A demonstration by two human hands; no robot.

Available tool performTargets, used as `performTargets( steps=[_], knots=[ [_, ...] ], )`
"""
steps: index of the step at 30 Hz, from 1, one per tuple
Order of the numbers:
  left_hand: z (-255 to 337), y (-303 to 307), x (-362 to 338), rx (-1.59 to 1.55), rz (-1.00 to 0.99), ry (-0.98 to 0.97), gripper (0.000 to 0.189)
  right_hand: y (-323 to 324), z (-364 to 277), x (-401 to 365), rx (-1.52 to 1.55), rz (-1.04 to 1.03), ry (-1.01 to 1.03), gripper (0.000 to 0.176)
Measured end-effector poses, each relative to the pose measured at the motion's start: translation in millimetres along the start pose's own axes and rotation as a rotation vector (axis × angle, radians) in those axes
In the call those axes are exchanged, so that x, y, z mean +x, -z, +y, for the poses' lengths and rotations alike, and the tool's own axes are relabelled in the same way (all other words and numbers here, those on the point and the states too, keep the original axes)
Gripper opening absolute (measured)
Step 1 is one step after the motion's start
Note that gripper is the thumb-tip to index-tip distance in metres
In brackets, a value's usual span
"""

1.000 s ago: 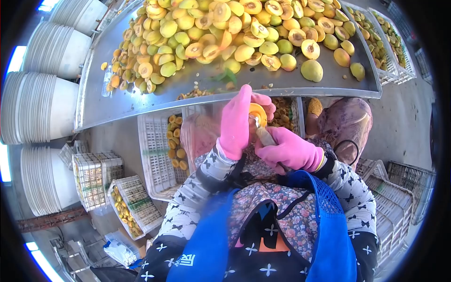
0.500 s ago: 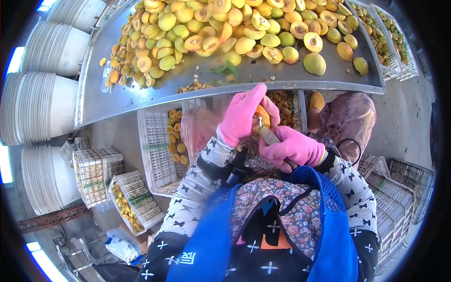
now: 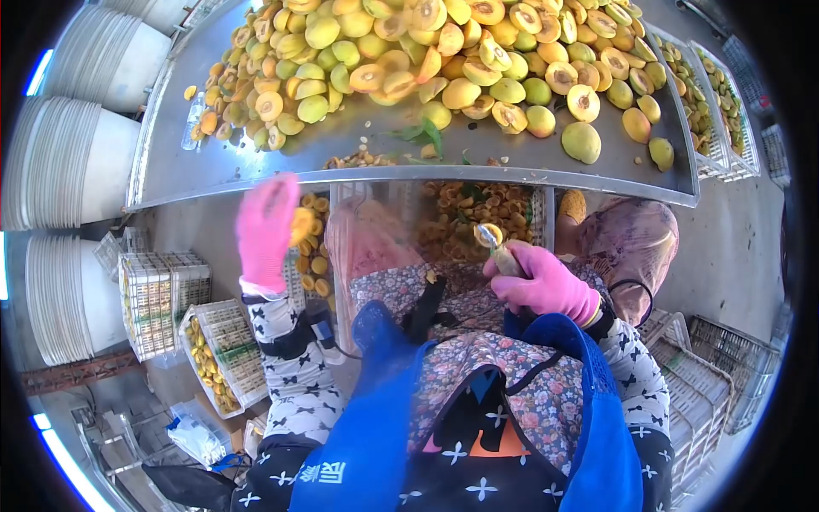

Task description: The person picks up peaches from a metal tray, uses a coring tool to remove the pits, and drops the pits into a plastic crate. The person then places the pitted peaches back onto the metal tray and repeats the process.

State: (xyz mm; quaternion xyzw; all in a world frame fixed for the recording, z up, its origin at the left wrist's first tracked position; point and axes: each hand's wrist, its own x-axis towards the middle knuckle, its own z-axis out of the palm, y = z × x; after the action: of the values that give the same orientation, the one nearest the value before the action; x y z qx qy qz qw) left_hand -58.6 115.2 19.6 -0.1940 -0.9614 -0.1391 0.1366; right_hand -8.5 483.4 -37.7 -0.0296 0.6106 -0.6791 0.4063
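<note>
My left hand (image 3: 269, 232), in a pink glove, is over the crate at the left; a yellow-orange fruit half (image 3: 301, 225) shows at its fingers, slightly blurred. My right hand (image 3: 546, 280), also gloved in pink, grips the handle of a pitting tool (image 3: 507, 259) whose metal loop end points up and left. Something pale yellow sits at the loop. Behind the tool, a crate of dark fruit pieces (image 3: 478, 213) lies below the table edge. Halved yellow and green fruits (image 3: 392, 51) are heaped on the metal table (image 3: 341, 154).
Stacked white tubs (image 3: 72, 162) stand at the left, with fruit crates (image 3: 226, 358) below them. Crates (image 3: 699, 367) are stacked at the right, and more fruit crates (image 3: 725, 111) stand beyond the table. Green leaves (image 3: 422, 134) and a clear bottle (image 3: 194, 121) lie on the table.
My left hand has moved away from my right hand, left to above the crate, with the fruit half. My right hand still holds the tool, now apart from that fruit. The view has shifted slightly.
</note>
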Motion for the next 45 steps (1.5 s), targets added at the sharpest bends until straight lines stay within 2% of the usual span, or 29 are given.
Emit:
performTargets(
  steps=[2,4,5,6,8,9,12,14,16,20,21,22,23,26,27,28,29,30,32,33,34,35,36,38,40,41,42,44,45],
  knots=[
    [21,14,3,-0.218,0.196,0.269,0.03,-1,5,9,-0.186,0.074,0.114,0.024],
    [67,-18,6,-1.199,-0.022,0.471,0.048,-8,5,16,-0.529,0.239,0.373,0.024],
    [87,-26,10,-1.062,-0.246,0.436,0.059,-11,6,18,-0.698,0.331,0.503,0.024],
    [105,-46,16,-1.11,-0.231,0.23,0.065,-10,6,18,-0.728,0.342,0.524,0.026],
    [119,-77,21,-0.809,-0.246,-0.13,0.051,-8,11,17,-0.786,0.374,0.553,0.03],
    [131,-81,18,-1.198,-0.465,0.275,0.039,-8,14,16,-0.888,0.428,0.574,0.021],
    [126,-106,18,-1.254,-0.647,0.591,0.028,0,23,12,-1.371,0.408,0.378,0.02],
    [123,-116,14,-1.062,-0.685,0.481,0.021,1,28,11,-1.444,0.334,0.254,0.02],
    [121,-115,17,-1.056,-0.706,0.494,0.023,2,35,13,-1.469,0.317,0.202,0.02],
    [118,-119,17,-1.259,-0.715,0.516,0.025,2,28,17,-1.074,0.389,0.177,0.024],
    [117,-123,15,-1.286,-0.71,0.503,0.025,6,35,19,-0.954,0.417,0.226,0.031],
    [114,-125,15,-1.311,-0.703,0.492,0.025,6,36,19,-0.953,0.415,0.232,0.032],
    [116,-107,28,-1.271,-0.842,0.67,0.024,5,36,21,-0.951,0.41,0.24,0.033],
    [111,-118,20,-1.035,-0.665,0.348,0.024,6,34,21,-1.025,0.431,0.258,0.034],
    [107,-123,19,-0.93,-0.541,0.146,0.024,9,37,22,-1.038,0.455,0.273,0.034],
    [106,-125,15,-0.761,-0.368,0.03,0.025,11,38,26,-1.048,0.482,0.288,0.035],
    [105,-112,22,-0.845,-0.344,0.126,0.024,13,29,26,-1.004,0.434,0.099,0.042],
    [103,-99,29,-0.933,-0.319,0.218,0.024,13,27,27,-1.019,0.417,0.078,0.042],
    [63,-85,44,-0.706,-0.106,0.116,0.028,16,25,25,-1.051,0.402,0.022,0.042],
    [41,-79,52,-0.854,0.03,0.349,0.03,18,21,25,-1.039,0.373,0.018,0.042],
    [14,-74,63,-1.001,0.166,0.574,0.032,28,37,27,-1.087,0.37,0.17,0.038],
    [-30,-77,70,-0.556,0.346,0.558,0.037,27,33,25,-1.077,0.371,0.198,0.037],
    [-72,-71,81,-0.172,0.501,0.429,0.042,25,29,25,-1.063,0.37,0.224,0.036],
    [-144,-67,96,0.102,0.648,0.573,0.053,30,32,27,-1.112,0.298,0.086,0.036],
    [-229,-98,103,-0.491,0.591,0.619,0.062,33,32,27,-1.144,0.27,0.025,0.037],
    [-233,-102,111,-0.54,0.557,0.651,0.065,31,29,26,-1.122,0.295,0.136,0.039],
    [-223,-95,123,-0.588,0.523,0.684,0.068,29,28,28,-1.107,0.316,0.145,0.039],
    [-167,-110,141,-0.211,0.446,0.793,0.071,28,27,30,-1.074,0.348,0.149,0.04],
    [-148,-118,143,-0.112,0.437,0.748,0.068,29,27,33,-1.078,0.34,0.147,0.043]
  ],
)
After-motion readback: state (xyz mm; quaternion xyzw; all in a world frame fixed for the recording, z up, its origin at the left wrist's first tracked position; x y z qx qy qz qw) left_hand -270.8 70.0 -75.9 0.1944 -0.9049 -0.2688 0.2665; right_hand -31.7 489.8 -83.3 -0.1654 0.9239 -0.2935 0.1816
